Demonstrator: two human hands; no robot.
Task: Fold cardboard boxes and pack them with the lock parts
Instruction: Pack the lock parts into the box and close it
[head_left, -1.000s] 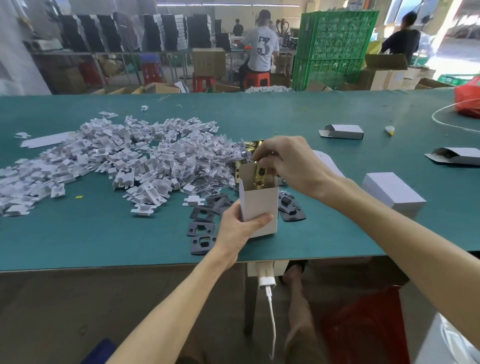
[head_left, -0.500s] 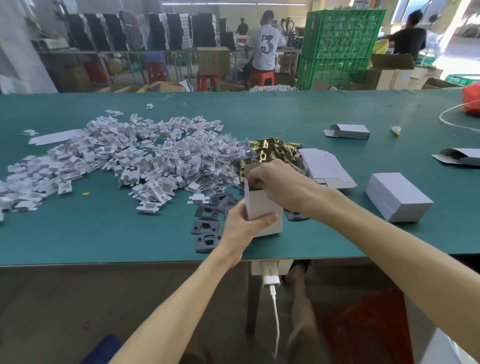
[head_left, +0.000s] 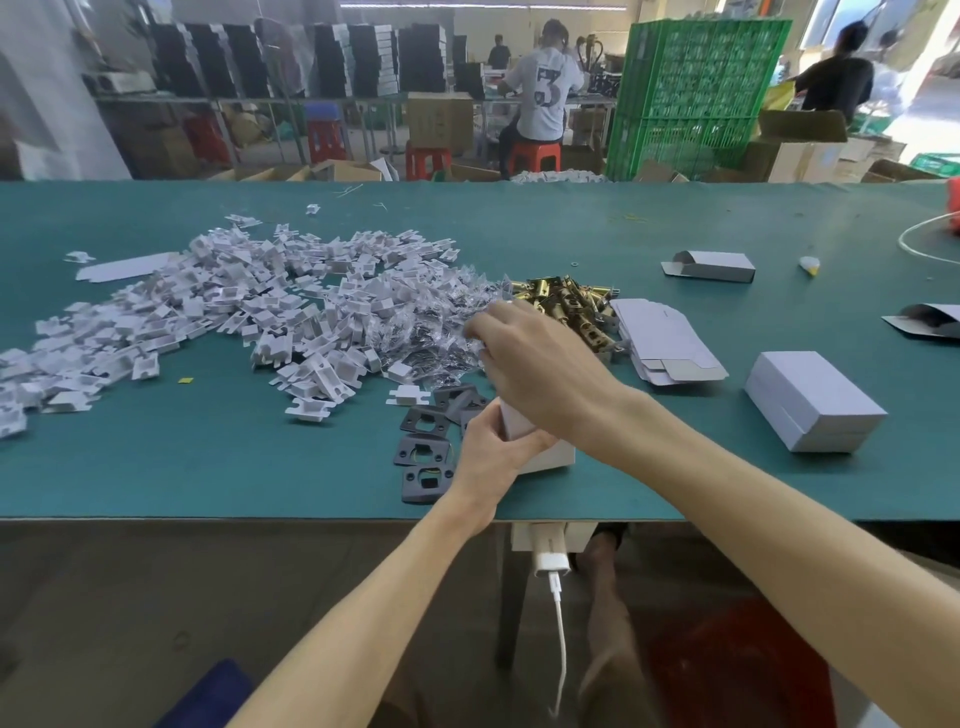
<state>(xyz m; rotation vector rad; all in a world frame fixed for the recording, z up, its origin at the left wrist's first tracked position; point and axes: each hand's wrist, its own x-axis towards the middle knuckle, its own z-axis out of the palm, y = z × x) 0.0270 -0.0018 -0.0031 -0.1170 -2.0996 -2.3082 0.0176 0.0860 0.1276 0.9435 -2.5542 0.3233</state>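
Standing near the tabletop's (head_left: 208, 467) front edge, the box (head_left: 550, 460) is gripped by the left hand (head_left: 488, 452); the right hand (head_left: 540, 374) reaches across it to the clear bags (head_left: 441, 338) beyond, fingers' (head_left: 483, 327) grasp unclear. That wrist could tip the box over.

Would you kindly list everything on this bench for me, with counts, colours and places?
table: one, green, across view
cardboard inserts: many, white, piled left
small bags: many, clear, centre pile
latches: several, brass, right of bags
plates: several, dark grey, near front edge
flat blanks: stack, white, right of latches
closed box: one, white, right
part-folded boxes: two, white, far right
held box: one, white, front centre
left hand: grips held box
right hand: above held box
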